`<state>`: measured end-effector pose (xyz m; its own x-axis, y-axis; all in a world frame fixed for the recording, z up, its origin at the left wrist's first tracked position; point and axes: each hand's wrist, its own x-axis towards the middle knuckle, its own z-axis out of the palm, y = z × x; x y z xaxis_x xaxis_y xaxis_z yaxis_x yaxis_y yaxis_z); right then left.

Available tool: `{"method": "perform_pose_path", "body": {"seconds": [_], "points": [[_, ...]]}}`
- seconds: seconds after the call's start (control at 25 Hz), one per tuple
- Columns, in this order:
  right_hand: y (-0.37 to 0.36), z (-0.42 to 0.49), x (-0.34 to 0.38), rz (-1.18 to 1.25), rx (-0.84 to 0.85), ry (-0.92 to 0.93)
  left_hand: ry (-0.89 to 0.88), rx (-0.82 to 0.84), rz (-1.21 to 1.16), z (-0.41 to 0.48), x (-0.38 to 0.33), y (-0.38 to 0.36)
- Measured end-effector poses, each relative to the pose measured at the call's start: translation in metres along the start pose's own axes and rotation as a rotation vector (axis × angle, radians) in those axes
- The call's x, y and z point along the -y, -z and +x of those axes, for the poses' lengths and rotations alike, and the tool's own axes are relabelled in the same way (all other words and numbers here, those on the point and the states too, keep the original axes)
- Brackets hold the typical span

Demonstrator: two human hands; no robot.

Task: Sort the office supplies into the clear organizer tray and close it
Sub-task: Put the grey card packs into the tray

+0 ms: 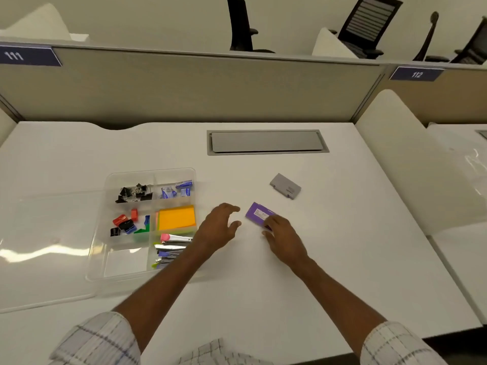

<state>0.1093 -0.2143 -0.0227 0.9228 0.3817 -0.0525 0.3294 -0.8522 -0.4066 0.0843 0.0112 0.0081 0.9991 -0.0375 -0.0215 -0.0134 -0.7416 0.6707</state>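
**Purple box getting grabbed, tray sitting open on the left**

While the clear plastic organizer tray point(147, 275) is sitting open on the white desk point(263, 285), the right hand point(283, 237) is resting its fingertips on the near-right end of a small flat purple cardboard box point(257, 214). That box is lying flat just right of the tray, its long axis running diagonally from far-left to near-right, white label facing up. I honestly cannot tell if the fingers are pinching it or just touching the top.

The left hand point(218, 225) is hovering between tray and box, fingers spread and curled, holding nothing, thumb pointing toward the box but not touching it.

A second small flat grey box point(285, 186) is lying farther back and to the right, well apart from both hands, angled the same diagonal way.

Inside the tray: black binder clips point(134, 193) far-left, an orange sticky note pad point(177, 217) in the middle-right compartment. The tray's transparent lid point(44, 246) is lying flat on the tray's left.
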Motion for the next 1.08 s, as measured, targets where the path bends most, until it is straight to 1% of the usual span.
{"method": "perform_pose_path", "body": {"seconds": [0.16,0.24,0.32,0.44,0.52,0.64,0.72,0.76,0.84,0.88,1.0,1.08], "points": [[0.001,-0.006,-0.008,0.177,-0.042,-0.051,0.064,0.097,-0.003,0.005,-0.005,-0.035],[0.007,-0.002,-0.013,0.246,-0.042,-0.098,0.084,0.083,-0.025,0.004,-0.008,-0.048],[0.014,0.003,-0.017,0.300,0.022,-0.136,0.093,0.052,-0.036,0.002,-0.011,-0.057],[0.018,0.014,-0.020,0.242,0.090,-0.140,0.082,0.011,-0.062,0.001,-0.011,-0.063],[0.021,0.018,-0.017,0.252,0.099,-0.146,0.118,-0.006,-0.134,-0.002,-0.015,-0.062],[0.026,0.020,-0.006,0.295,0.004,-0.063,0.157,-0.090,-0.249,-0.004,-0.022,-0.054],[0.030,0.017,0.005,0.312,-0.082,-0.009,0.267,-0.153,-0.308,-0.007,-0.028,-0.042],[0.032,0.016,0.011,0.331,-0.122,0.014,0.360,-0.173,-0.388,-0.008,-0.030,-0.034],[0.036,0.014,0.024,0.350,-0.191,0.094,0.558,-0.180,-0.651,-0.008,-0.031,-0.016],[0.037,0.012,0.033,0.347,-0.220,0.151,0.628,-0.173,-0.754,-0.009,-0.030,-0.005],[0.036,0.008,0.058,0.313,-0.253,0.276,0.722,-0.135,-0.996,-0.016,-0.022,0.024],[0.034,0.006,0.077,0.316,-0.180,0.292,0.716,-0.140,-1.090,-0.030,-0.012,0.044]]}}
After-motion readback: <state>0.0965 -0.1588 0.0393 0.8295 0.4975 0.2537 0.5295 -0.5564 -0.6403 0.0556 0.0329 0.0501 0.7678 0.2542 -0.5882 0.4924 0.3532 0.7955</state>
